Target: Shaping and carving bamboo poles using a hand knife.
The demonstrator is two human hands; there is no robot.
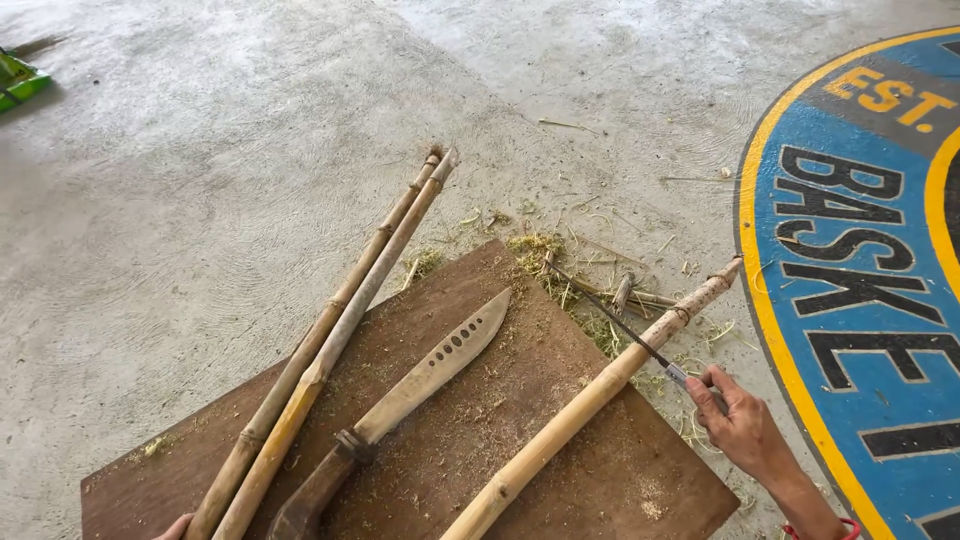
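Observation:
My right hand (742, 425) grips the handle end of a thin saw blade (605, 312) that lies across a bamboo pole (590, 397). That pole rests diagonally on a brown wooden board (600, 470). Two more bamboo poles (330, 335) lie side by side on the board's left part. Only the fingertips of my left hand (175, 527) show at the bottom edge, touching the near ends of those two poles. Between the poles lies a large knife (420, 378) with holes in its blade and a dark wooden handle.
Bamboo shavings and sawdust (560, 275) litter the board and the concrete floor beyond it. A round painted floor emblem in blue, yellow and black (860, 250) lies to the right. A green object (20, 82) sits at the far left edge.

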